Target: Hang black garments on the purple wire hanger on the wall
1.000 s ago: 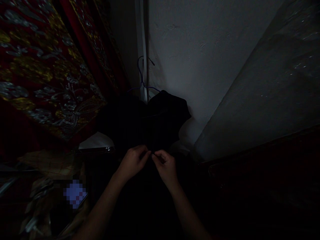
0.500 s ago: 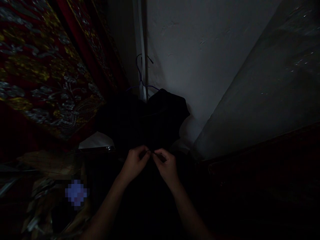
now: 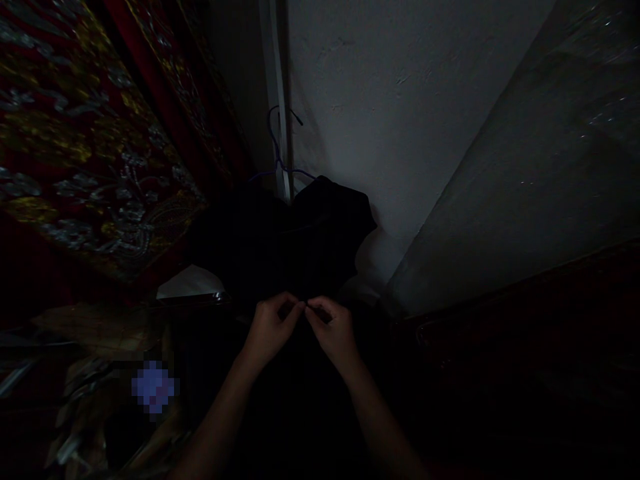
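Observation:
A black garment (image 3: 320,227) hangs on a thin purple hanger (image 3: 277,150) hooked over a narrow white upright. My left hand (image 3: 274,327) pinches at the front of the garment, thumb and forefinger together. Close on its right, my right hand (image 3: 333,327) pinches at the same spot, its fingertips almost touching those of the left. Whatever small part of the cloth lies between the fingertips is too dark to make out. The lower part of the garment merges into the darkness under my wrists.
Red cloth with gold and silver embroidery (image 3: 100,147) hangs at the left. A pale wall (image 3: 390,100) stands behind, with a translucent sheet (image 3: 540,173) over its right part. Cluttered items with a blurred bluish patch (image 3: 154,387) lie at lower left. A dark reddish surface (image 3: 525,320) runs along the right.
The view has shifted slightly, so the hanger and garment sit a little further left. Both hands keep their pinch at the garment's front, fingertips now slightly closer together.

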Action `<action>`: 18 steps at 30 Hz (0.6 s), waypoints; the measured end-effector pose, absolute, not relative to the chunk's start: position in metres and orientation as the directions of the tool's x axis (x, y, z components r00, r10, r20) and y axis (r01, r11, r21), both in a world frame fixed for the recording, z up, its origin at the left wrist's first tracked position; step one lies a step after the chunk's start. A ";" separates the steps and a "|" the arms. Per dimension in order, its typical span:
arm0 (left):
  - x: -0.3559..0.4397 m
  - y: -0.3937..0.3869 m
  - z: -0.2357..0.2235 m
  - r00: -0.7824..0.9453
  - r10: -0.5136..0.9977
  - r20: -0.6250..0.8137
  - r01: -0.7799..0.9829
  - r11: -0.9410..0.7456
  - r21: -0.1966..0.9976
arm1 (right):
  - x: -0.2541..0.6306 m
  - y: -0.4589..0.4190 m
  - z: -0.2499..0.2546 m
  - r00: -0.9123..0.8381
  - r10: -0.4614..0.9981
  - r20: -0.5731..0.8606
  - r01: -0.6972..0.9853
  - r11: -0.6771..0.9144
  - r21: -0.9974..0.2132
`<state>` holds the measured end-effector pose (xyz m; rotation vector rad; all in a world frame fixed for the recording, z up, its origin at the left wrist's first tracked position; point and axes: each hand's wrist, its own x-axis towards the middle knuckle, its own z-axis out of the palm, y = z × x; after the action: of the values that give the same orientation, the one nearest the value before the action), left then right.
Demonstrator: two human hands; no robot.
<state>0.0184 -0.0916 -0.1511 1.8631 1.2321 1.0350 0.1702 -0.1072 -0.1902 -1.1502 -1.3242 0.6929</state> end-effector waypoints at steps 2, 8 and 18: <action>0.019 -0.093 -0.148 0.242 0.934 0.264 0.436 -0.348 0.830 | 0.171 -0.107 -0.191 0.179 0.908 0.379 0.213 0.341 -0.916; 0.020 -0.101 -0.142 0.173 0.958 0.228 0.304 -0.272 0.913 | 0.168 -0.106 -0.193 0.171 0.908 0.383 0.221 0.344 -0.913; 0.048 -0.010 -0.029 -0.046 0.998 0.041 -0.560 -0.060 0.827 | 0.152 -0.077 -0.224 0.207 0.906 0.369 0.278 0.307 -0.910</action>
<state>0.0478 -0.0099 -0.0286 0.7787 0.7544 1.4948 0.1520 -0.0773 -0.2239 -1.2211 -1.3290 0.6390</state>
